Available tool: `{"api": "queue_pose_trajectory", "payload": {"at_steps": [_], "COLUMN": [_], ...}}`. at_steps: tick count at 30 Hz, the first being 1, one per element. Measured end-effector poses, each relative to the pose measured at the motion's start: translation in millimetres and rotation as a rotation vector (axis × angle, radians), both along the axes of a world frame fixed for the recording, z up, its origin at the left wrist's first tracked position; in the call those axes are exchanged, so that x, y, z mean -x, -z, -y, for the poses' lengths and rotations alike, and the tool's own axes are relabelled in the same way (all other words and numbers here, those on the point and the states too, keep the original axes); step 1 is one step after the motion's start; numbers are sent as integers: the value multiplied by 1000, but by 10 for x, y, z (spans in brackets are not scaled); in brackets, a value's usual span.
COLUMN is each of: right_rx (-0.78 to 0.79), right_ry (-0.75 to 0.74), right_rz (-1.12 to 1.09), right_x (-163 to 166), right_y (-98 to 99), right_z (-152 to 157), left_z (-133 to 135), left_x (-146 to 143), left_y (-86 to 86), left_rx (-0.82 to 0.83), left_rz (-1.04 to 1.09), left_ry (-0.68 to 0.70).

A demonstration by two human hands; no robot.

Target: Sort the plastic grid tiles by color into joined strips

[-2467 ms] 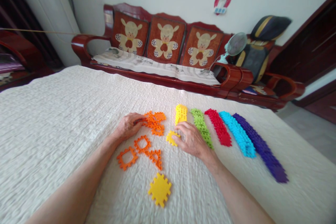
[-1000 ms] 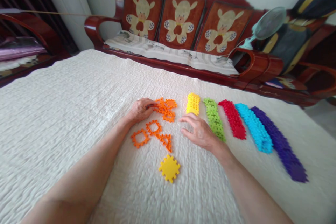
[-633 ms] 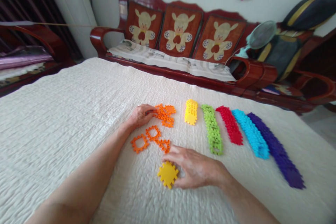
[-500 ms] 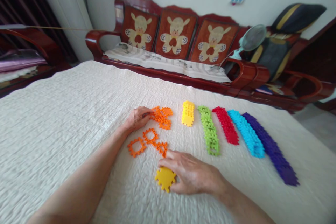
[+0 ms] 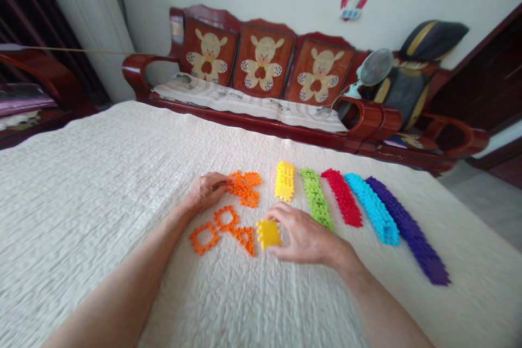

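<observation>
My right hand (image 5: 304, 236) grips a flat yellow toothed tile (image 5: 268, 232) by its right edge, just above the white quilt (image 5: 101, 185). My left hand (image 5: 204, 193) rests curled on a small heap of orange tiles (image 5: 243, 187). Three loose orange frame tiles (image 5: 222, 225) lie between my hands. Beyond the yellow tile lies a short yellow row (image 5: 284, 180), then green (image 5: 315, 198), red (image 5: 341, 197), cyan (image 5: 370, 207) and purple (image 5: 410, 228) rows to its right.
A dark red wooden bench (image 5: 367, 125) with three animal cushions (image 5: 258, 68) runs along the quilt's far edge. A small fan (image 5: 369, 72) and a dark bag (image 5: 424, 46) sit at its right end. A dark wooden door (image 5: 485, 81) stands at the right.
My right hand left the yellow row, came near to the lone yellow tile, took hold of it and carried it away toward the orange frames. My left hand stayed on the orange heap.
</observation>
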State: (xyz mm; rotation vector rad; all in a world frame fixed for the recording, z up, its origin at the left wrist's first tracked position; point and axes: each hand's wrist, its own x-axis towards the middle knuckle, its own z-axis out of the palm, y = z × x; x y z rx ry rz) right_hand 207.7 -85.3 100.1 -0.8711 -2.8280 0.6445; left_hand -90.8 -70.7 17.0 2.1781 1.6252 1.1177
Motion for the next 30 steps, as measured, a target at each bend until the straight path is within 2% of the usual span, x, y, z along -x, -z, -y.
{"api": "queue_pose_trajectory", "payload": {"at_steps": [2,5,9,13,21,26,30], "right_rx": [-125,-244,-323,-379,-478,-486,-370], "right_ry": [167,285,284,255,435,414,261], "right_rz": [6,-7,-90,-174,-185,-244,-350], "right_x": [-80,-160,-193,-184,-144,-96,59], "right_y": [89,286,467,499,578,553,561], "right_z": [-207,-437,-556,-566,-605,-560,-396], "left_z": [0,2,3,0,-11,-17,-10], "left_x": [-2,-10,-20,-17,-11,-2,6], "left_y": [-6,-24,-41,-29,4,19,22], "left_rx": [2,6,12,11,1,-11,-32], "left_rz": [4,2,-7,-13,-17,-5,-24], "left_ry": [0,9,-3,-15,-13,12,-5]}}
